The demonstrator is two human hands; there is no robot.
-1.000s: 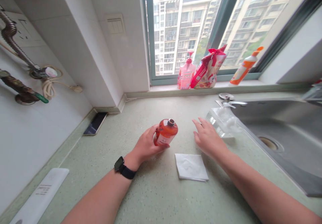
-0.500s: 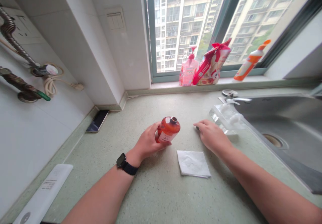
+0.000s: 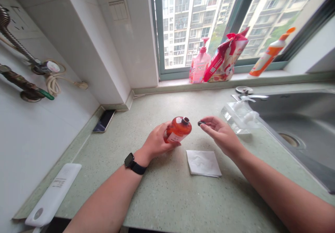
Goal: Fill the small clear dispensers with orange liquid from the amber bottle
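An amber bottle [image 3: 180, 130] with a pale label and an uncapped dark neck is gripped in my left hand [image 3: 158, 141], tilted a little to the right. My right hand [image 3: 220, 133] pinches a small black bottle cap [image 3: 201, 123] between thumb and fingers, a short way right of the bottle's mouth and apart from it. On the counter below, between my hands, lies a folded white tissue [image 3: 203, 163]. Just beyond my right hand sits a clear box [image 3: 237, 119] with white tissue or plastic in it.
A metal sink [image 3: 300, 114] is at the right. On the sill stand a pink pump bottle [image 3: 199, 65], a red bag [image 3: 226, 58] and an orange-and-white bottle [image 3: 268, 57]. A phone [image 3: 104, 121] and a long white device [image 3: 54, 194] lie at the left. Pipes run along the left wall.
My right hand has lifted the black cap off the counter and turned it toward the bottle's mouth. The bottle in my left hand leans slightly more to the right. The view has shifted slightly.
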